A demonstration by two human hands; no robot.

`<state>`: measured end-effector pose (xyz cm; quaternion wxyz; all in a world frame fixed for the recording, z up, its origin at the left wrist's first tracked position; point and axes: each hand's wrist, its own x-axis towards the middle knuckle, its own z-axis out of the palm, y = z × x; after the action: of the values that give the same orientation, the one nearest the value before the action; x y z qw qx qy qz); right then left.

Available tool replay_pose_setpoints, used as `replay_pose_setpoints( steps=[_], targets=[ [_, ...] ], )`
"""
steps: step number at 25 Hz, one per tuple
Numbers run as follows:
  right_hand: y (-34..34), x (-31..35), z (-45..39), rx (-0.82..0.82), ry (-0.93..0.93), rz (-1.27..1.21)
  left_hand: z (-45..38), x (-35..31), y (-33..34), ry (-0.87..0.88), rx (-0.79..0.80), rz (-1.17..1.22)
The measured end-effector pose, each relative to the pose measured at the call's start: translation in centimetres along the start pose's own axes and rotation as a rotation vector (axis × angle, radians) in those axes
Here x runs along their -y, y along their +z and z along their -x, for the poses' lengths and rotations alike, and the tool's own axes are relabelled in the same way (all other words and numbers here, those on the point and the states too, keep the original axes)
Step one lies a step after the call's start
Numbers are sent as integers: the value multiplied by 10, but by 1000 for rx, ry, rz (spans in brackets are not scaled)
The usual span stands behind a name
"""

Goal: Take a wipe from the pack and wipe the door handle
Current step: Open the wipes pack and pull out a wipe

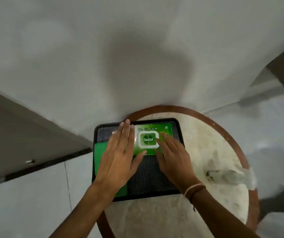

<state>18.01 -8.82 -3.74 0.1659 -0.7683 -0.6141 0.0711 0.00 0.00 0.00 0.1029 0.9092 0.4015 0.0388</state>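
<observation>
The green wipe pack lies in a black tray on the round table, its lid down. The left hand rests flat and open on the pack; the right hand, open, fingers the lid's edge. Likely risk: the lid resists and the pack slides or lifts (no door handle is in view)

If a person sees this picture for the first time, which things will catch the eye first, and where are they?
The bright green wipe pack with its closed white-framed lid stands out first, lying at the far end of a black tray on a round table. Next come the two bare hands: the left hand lies flat on the pack's left part, and the right hand touches the lid's right edge with its fingertips.
</observation>
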Motion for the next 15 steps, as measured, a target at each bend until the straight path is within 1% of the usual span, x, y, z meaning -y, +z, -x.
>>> replay_pose_setpoints(
  steps=[2, 3, 5, 6, 11, 13, 15],
  targets=[
    [31, -17, -18, 91, -30, 20, -11, 7, 48, -38, 140, -31],
    [46, -27, -25, 136, -46, 30, -16, 12, 72, -34, 183, -40],
    [67, -41, -34, 177, -99, 28, -18, 15, 109, -16, 247, -42],
    [75, -43, -33, 180, -119, 35, -16, 14, 120, -17, 252, -38],
    [88, -50, -36, -26, -273, 197, -10, 16, 136, -40, 178, -114],
    [92, -49, -31, -66, -322, 282, -8, 15, 138, -35, 166, -109],
    [92, -49, -29, -87, -331, 327, -8, 16, 139, -32, 169, -91]
  ],
)
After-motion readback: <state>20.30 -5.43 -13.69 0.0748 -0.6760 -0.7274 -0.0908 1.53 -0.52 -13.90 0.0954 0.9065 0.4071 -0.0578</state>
